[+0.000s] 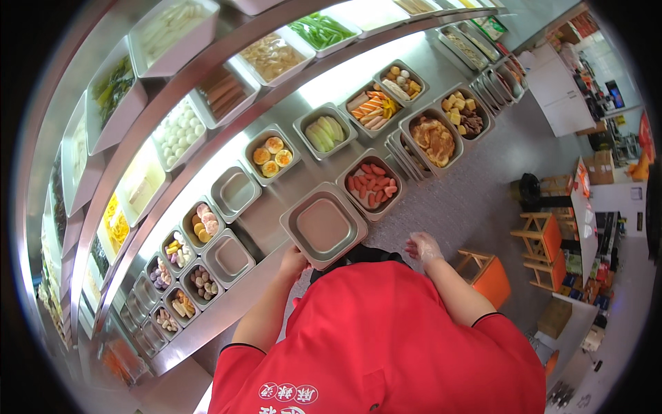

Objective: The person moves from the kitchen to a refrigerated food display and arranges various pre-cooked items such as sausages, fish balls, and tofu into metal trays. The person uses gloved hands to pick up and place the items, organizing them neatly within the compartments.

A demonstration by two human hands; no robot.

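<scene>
My left hand (294, 262) grips the near left rim of an empty square steel pan (324, 226) at the counter's front edge. My right hand (424, 246), in a clear plastic glove, is held out over the floor to the right with its fingers loosely curled and nothing seen in it. Just beyond the empty pan is a steel pan of small red sausages (372, 187). Farther right stands a pan of marinated meat (433, 139) beside a stack of steel pans (406, 155). Egg-like rounds (272, 157) and pale green slices (325, 133) fill two pans behind.
Smaller steel pans of food, such as one of mushroom-like balls (204, 282), line the counter at left, with an empty pan (229, 258) among them. White trays of green beans (320, 32) and other foods stand on raised shelves. Orange-seated wooden stools (483, 279) are on the floor at right.
</scene>
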